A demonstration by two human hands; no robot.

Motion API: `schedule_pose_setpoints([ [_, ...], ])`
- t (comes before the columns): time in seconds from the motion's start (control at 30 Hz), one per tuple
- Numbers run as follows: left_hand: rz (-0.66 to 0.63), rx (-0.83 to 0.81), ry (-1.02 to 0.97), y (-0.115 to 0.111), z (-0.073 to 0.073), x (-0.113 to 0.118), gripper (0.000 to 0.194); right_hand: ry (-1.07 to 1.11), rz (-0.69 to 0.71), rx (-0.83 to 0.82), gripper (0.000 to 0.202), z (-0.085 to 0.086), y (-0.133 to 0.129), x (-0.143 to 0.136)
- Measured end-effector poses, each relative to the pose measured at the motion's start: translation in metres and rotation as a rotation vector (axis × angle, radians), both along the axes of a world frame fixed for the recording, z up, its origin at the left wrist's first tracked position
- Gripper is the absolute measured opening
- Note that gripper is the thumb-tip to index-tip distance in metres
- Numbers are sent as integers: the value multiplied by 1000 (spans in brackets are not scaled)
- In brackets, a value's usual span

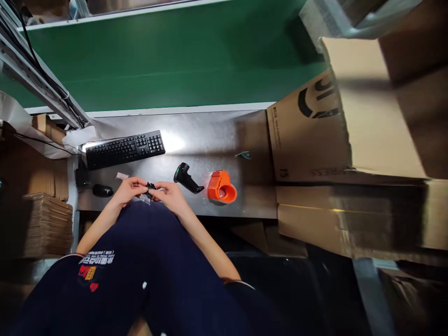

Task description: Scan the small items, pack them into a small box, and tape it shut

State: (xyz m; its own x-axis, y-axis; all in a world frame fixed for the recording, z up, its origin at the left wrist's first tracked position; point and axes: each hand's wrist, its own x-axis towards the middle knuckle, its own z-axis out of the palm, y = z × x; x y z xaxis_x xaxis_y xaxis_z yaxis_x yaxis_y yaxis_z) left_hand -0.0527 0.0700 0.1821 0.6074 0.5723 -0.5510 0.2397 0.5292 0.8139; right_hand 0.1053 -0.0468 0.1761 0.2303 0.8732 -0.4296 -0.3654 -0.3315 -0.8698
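Close to my body, at the table's front edge, both hands meet on a small black item (150,186) whose exact kind I cannot make out. My left hand (130,190) pinches it from the left, and my right hand (170,193) grips it from the right with bent fingers. A bit of clear plastic (144,199) hangs just below it. To the right of my right hand lies a black handheld barcode scanner (188,178). Beside the scanner is an orange tape dispenser (221,187). A small pale label (122,176) lies behind my left hand.
A black keyboard (125,149) and a mouse (102,190) are on the left of the metal table (210,135). A small teal tool (244,155) lies farther right. Large cardboard boxes (308,135) border the right side; stacked flat cardboard (47,226) is at left. Behind runs a green surface (182,60).
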Motion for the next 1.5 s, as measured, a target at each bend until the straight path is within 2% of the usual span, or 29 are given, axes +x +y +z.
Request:
schedule_pose_setpoints([
  [0.1,38,-6,-16,-4,2,4,48,-131,-80,57,48,-4,-4,-3],
  [0.27,84,-90,-38,-9,1,9,49,-306,-114,242,27,-12,-10,-5],
  [0.43,-16,-196,-26,-9,4,9,50,-438,-42,292,20,-16,-15,1],
  [0.53,-10,-147,-2,-9,4,12,50,-438,36,309,22,-13,-21,9],
  [0.7,94,-14,22,-9,-1,19,48,-447,88,315,38,-3,-29,17],
  [0.8,78,35,20,-10,-3,20,46,-524,52,314,19,3,-25,13],
  [0.87,37,41,14,-11,-3,20,46,-501,-28,306,17,4,-17,13],
  [0.93,-9,48,1,-13,-2,19,46,-417,-88,259,24,2,-8,15],
  [1.07,-77,148,-19,-13,1,20,41,-193,-60,126,41,-7,4,21],
  [1.13,-100,138,-12,-12,1,20,43,-137,-79,101,43,-10,6,21],
  [1.23,-102,-6,-6,-11,0,20,51,-156,-133,86,41,-13,5,20],
  [1.3,-96,-43,-4,-12,0,20,50,-183,-140,74,41,-12,3,19],
  [1.43,-104,50,1,-13,5,22,38,-148,-170,71,49,-9,0,19],
  [1.5,-115,74,6,-13,7,23,35,-194,-183,95,45,-7,-2,20],
])
